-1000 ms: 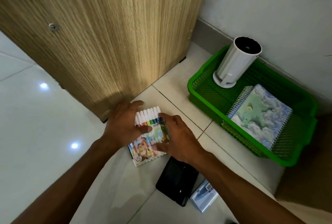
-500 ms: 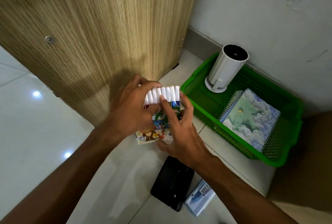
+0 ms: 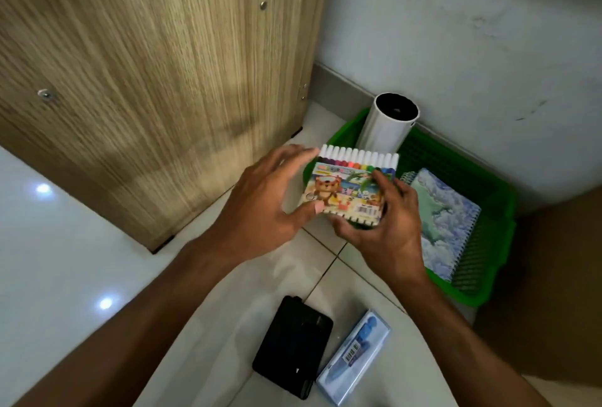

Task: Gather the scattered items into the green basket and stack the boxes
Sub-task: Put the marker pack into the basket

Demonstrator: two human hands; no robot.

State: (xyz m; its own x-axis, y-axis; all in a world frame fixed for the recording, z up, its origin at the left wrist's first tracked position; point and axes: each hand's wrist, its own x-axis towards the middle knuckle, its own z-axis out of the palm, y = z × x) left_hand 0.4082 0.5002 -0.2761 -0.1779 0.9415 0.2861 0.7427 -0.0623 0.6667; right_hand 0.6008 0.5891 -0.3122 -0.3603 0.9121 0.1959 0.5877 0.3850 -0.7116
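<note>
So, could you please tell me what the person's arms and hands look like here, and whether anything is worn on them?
Both forearms are bare as far as the frame shows: no sleeves, gloves, watch or bracelets. The left hand and right hand show no rings on the visible fingers, and the nails look short and unpainted.

This looks like a room in a home, seen down at floor level in a corner. Glossy pale floor tiles [image 3: 65,260] fill the lower left and mirror small ceiling lights. A wood-grain cabinet panel [image 3: 146,64] with metal screw heads stands in the upper left, and a scuffed, painted white wall [image 3: 472,64] with a grey skirting strip takes the upper right. School-type stationery lies about: a green basket [image 3: 498,207] against the wall holds a spiral notebook [image 3: 446,220], and a marker pack [image 3: 348,191] shows at centre.
</note>
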